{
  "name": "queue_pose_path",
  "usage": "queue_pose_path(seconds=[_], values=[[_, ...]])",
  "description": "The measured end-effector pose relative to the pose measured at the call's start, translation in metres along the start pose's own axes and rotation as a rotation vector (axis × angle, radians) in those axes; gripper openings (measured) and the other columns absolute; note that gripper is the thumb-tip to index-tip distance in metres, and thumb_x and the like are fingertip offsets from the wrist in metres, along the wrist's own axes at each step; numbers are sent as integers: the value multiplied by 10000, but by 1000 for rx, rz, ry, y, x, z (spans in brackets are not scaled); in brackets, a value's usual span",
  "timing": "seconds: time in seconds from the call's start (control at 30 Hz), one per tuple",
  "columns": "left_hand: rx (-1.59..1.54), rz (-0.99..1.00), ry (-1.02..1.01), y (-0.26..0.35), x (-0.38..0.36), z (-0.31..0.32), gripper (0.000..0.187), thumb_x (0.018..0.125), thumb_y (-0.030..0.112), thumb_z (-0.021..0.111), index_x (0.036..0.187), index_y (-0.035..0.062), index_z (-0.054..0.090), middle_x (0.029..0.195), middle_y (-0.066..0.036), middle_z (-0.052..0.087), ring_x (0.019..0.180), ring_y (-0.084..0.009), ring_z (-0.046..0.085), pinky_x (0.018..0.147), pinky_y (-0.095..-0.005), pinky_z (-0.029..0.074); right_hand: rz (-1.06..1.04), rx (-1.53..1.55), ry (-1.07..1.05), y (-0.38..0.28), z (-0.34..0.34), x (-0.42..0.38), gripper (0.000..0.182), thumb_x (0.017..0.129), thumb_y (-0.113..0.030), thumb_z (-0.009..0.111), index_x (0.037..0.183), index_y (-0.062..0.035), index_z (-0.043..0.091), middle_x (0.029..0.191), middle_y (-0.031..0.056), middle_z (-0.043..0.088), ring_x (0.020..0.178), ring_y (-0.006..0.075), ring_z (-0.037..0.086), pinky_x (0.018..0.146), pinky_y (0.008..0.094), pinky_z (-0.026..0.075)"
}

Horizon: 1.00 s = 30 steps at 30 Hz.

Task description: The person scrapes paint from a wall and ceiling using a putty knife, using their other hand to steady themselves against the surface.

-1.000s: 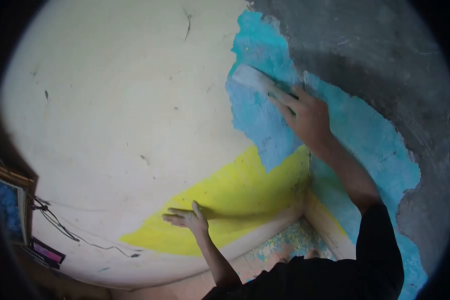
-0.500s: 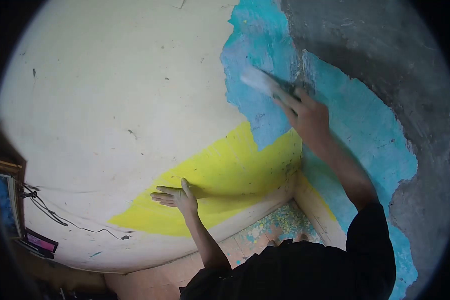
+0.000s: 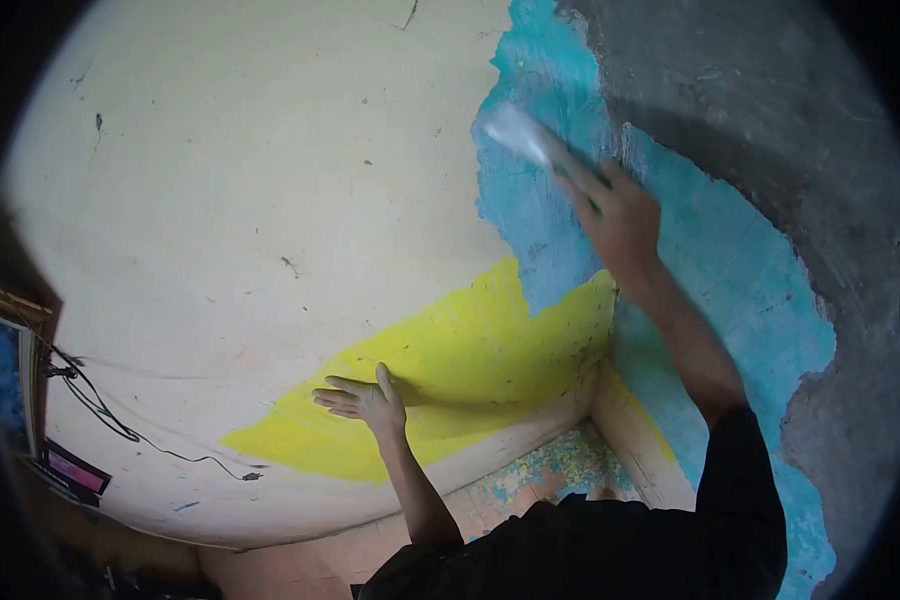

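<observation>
My right hand [image 3: 620, 220] is wrapped round the handle of a scraper [image 3: 518, 135], whose pale, motion-blurred blade lies over the blue patch [image 3: 555, 225] of the wall, close to its ragged left edge. Lower down, my left hand [image 3: 370, 400] has its fingers spread against or just in front of the yellow patch [image 3: 470, 340]; it holds nothing. Cream paint [image 3: 220, 200] covers the wall left of both patches.
Bare grey wall [image 3: 730, 70] borders the blue area at right. Colourful flakes [image 3: 560, 465] lie on the tiled floor at the corner. A black cable with a plug [image 3: 252, 477] hangs at lower left, beside a framed picture [image 3: 10, 385].
The view has shifted slightly, so the wall appears farther right and lower. The scraper has moved up relative to the blue patch, near its left edge. My left hand stays spread by the yellow patch.
</observation>
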State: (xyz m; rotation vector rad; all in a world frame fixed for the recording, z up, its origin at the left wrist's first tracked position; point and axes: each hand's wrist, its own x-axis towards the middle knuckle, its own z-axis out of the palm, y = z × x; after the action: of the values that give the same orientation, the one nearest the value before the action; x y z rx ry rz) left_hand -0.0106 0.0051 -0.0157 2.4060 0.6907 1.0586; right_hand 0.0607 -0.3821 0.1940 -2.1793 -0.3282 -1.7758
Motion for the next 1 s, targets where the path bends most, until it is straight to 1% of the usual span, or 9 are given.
queue_pose_path(seconds=[0.1, 0.23, 0.3, 0.43, 0.5, 0.6, 0.77, 0.93, 1.0], values=[[-23, 27, 24, 4, 5, 2, 1043, 945, 642, 427, 1509, -5, -165, 1528, -319, -272, 1431, -453, -259, 1141, -587, -100, -48, 11, -18, -2, -17, 30, 278, 873, -334, 700, 1136, -252, 729, 804, 91, 622, 570, 269, 619, 490, 381, 496], [-28, -4, -2, 4, 3, 0, 1035, 949, 631, 432, 1511, 2, -167, 1529, -312, -278, 1433, -448, -260, 1139, -595, -94, -20, 11, -64, 5, -9, 8, 285, 866, -337, 706, 1137, -253, 730, 778, 89, 611, 567, 265, 614, 483, 372, 491], [-16, -17, -30, 8, 3, -3, 1074, 935, 642, 452, 1496, -56, -141, 1503, -375, -256, 1417, -508, -239, 1123, -630, -86, 8, 64, 11, 1, -7, 3, 273, 865, -340, 706, 1119, -246, 734, 741, 84, 588, 553, 269, 596, 472, 372, 476], [-40, 42, 30, 2, 4, 5, 1079, 932, 642, 459, 1497, -65, -128, 1510, -372, -244, 1418, -506, -238, 1125, -629, -83, -14, 60, 90, -16, 4, 64, 264, 867, -337, 705, 1111, -241, 735, 725, 85, 582, 553, 271, 596, 475, 370, 477], [-35, -9, -27, 3, 3, -1, 1090, 925, 652, 464, 1498, -62, -128, 1510, -367, -250, 1421, -497, -239, 1129, -621, -88, -31, 169, 85, -29, 0, 88, 303, 855, -221, 738, 1157, -225, 726, 713, 87, 574, 562, 233, 574, 480, 352, 443], [-63, -19, -50, 7, 1, -6, 1098, 920, 656, 469, 1499, -56, -135, 1509, -366, -256, 1424, -489, -243, 1128, -615, -98, -13, 71, 65, -30, -1, 65, 256, 871, -327, 704, 1109, -239, 737, 732, 81, 586, 568, 268, 601, 479, 366, 477], [-44, -3, -30, 1, 1, -5, 1104, 920, 660, 467, 1496, -53, -148, 1505, -367, -263, 1423, -483, -251, 1132, -603, -102, 22, 67, 34, -11, 10, -28, 269, 866, -336, 707, 1115, -236, 734, 738, 74, 580, 564, 262, 594, 470, 368, 463], [-27, 19, -48, 2, 2, -4, 1100, 924, 659, 461, 1494, -55, -151, 1499, -372, -270, 1415, -496, -258, 1125, -613, -107, 8, -13, 40, -18, -11, 18, 293, 858, -349, 713, 1131, -243, 729, 741, 68, 574, 541, 253, 586, 460, 370, 458], [-40, 32, -32, 6, 6, -2, 1096, 926, 657, 458, 1494, -57, -147, 1499, -372, -270, 1414, -498, -257, 1123, -617, -108, -49, -63, -68, -14, -22, 28, 299, 863, -354, 706, 1145, -257, 722, 753, 69, 579, 537, 255, 588, 462, 371, 462]])
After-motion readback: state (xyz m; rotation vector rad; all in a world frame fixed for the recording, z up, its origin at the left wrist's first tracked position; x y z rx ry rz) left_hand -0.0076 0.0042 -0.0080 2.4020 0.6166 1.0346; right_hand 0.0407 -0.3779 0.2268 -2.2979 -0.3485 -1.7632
